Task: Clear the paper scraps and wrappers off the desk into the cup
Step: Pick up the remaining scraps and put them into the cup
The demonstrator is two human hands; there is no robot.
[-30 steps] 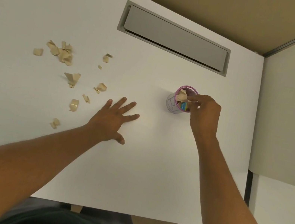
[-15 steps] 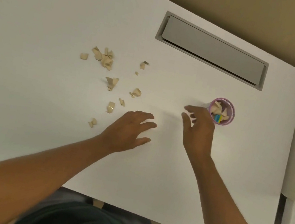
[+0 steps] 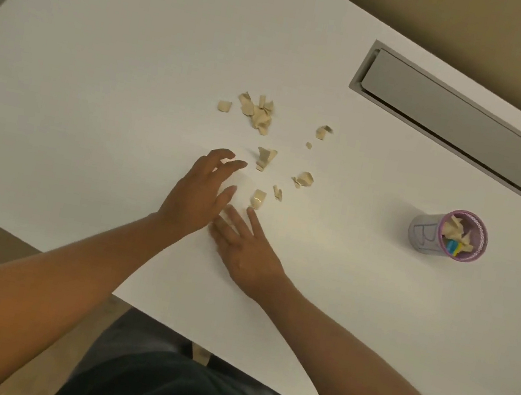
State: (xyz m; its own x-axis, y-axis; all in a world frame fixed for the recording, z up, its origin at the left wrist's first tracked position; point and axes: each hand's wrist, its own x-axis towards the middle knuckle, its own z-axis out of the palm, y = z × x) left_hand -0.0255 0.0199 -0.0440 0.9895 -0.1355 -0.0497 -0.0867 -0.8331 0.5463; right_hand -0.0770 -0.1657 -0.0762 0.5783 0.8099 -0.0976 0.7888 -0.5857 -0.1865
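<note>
With both hands, left and right, spread wide and empty, we reach for light, crumpled paper scraps at twelve o'clock, best pinched by raised edges, cup at three o'clock.

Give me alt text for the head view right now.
Both hands, left and right, reach open and empty toward tan paper scraps scattered mid-desk, the right fingertips just short of the nearest scrap. A purple-rimmed cup, already holding scraps, stands upright well off to the right.
</note>
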